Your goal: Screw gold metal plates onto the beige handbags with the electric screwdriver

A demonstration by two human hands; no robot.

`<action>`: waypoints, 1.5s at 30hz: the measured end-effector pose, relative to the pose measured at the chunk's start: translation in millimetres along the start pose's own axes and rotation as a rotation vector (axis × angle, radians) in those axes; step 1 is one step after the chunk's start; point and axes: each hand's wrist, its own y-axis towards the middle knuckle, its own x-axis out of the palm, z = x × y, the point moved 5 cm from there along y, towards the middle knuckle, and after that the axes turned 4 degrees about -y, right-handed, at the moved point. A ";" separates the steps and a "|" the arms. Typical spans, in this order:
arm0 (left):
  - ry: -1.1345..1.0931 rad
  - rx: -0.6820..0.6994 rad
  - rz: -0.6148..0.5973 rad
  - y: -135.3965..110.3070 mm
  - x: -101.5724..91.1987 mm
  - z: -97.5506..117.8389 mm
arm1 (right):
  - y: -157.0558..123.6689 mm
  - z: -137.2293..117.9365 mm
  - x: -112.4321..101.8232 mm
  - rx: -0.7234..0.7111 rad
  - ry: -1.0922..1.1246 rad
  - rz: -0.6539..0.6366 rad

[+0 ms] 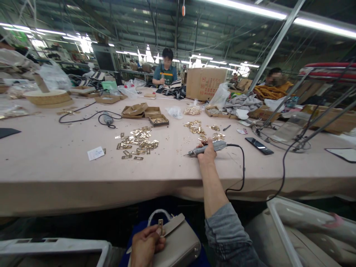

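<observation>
My right hand (pixel 207 152) is closed round a grey electric screwdriver (pixel 219 145) over the table, its thin bit pointing left and a black cord trailing from its rear. Low in the view, my left hand (pixel 147 243) pinches a small gold metal plate (pixel 160 224) at the flap edge of a beige handbag (pixel 180 241). The bag rests on blue cloth at my lap, its handle (pixel 160 212) wrapped in pale film. Left of the screwdriver lies a pile of gold rectangular plates (pixel 139 141). Smaller gold fittings (pixel 196 128) are heaped behind my right hand.
A second corded tool (pixel 107 118) and a small open box of fittings (pixel 158 119) lie farther back. A phone (pixel 259 145) is at right. White bins (pixel 280 222) flank my lap. Across the table, a person (pixel 166 70) sits beside a large carton (pixel 204 83).
</observation>
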 end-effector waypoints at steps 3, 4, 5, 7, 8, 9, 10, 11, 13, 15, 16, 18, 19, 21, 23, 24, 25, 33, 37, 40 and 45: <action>0.002 -0.005 0.003 4.4 -0.1 -1.3 | -9.3 -10.7 1.2 0.022 0.043 -0.073; 0.004 -0.014 0.001 5.0 0.5 -1.4 | -15.8 -15.6 0.4 0.029 0.064 -0.111; 0.007 -0.023 -0.003 4.6 1.4 -0.9 | -24.6 -21.1 -1.2 0.030 0.078 -0.156; 0.017 -0.035 -0.014 1.1 4.0 1.6 | -49.8 -32.3 -6.5 0.014 0.070 -0.259; 0.022 -0.034 -0.015 -1.3 5.3 3.7 | -65.3 -36.8 -10.1 0.003 0.046 -0.307; 0.027 -0.025 -0.011 -3.5 6.4 6.0 | -81.9 -39.6 -14.1 -0.001 0.013 -0.350; 0.032 -0.024 -0.005 -5.2 7.3 7.6 | -98.9 -40.1 -18.5 0.003 -0.021 -0.385; 0.027 -0.028 -0.002 -6.2 8.2 8.5 | -115.8 -38.0 -23.3 0.020 -0.052 -0.417; 0.020 -0.036 -0.009 -6.9 9.6 8.7 | -148.0 -26.2 -35.4 0.066 -0.110 -0.465; 0.022 -0.040 -0.020 -7.3 10.0 7.8 | -175.9 -6.2 -50.4 0.097 -0.177 -0.506; 0.028 -0.039 -0.024 -7.7 9.8 7.3 | -187.1 5.4 -58.3 0.097 -0.216 -0.526; 0.039 -0.036 -0.024 -8.5 8.7 7.0 | -202.9 28.9 -72.6 0.073 -0.286 -0.559; 0.042 -0.038 -0.026 -8.7 8.4 6.9 | -207.6 39.4 -78.3 0.054 -0.314 -0.570; 0.040 -0.045 -0.028 -9.0 7.9 7.4 | -212.7 55.8 -85.6 0.023 -0.348 -0.582; 0.036 -0.054 -0.019 -9.2 7.5 8.1 | -215.1 65.7 -88.2 0.003 -0.368 -0.592; 0.035 -0.055 -0.014 -9.2 7.4 8.5 | -215.8 68.7 -88.5 -0.003 -0.379 -0.597; 0.033 -0.053 -0.012 -9.3 7.4 8.8 | -216.5 70.8 -88.5 -0.005 -0.393 -0.602; 0.015 -0.045 -0.012 -9.3 6.9 6.4 | -217.9 80.7 -94.2 -0.035 -0.474 -0.618; 0.013 -0.050 -0.009 -10.2 6.7 8.1 | -218.7 85.6 -97.2 -0.035 -0.508 -0.615; 0.021 -0.059 -0.016 -10.6 6.5 9.2 | -220.7 87.2 -98.2 -0.056 -0.532 -0.614; 0.033 -0.042 -0.041 -11.1 5.9 9.2 | -225.6 91.8 -97.4 -0.034 -0.604 -0.724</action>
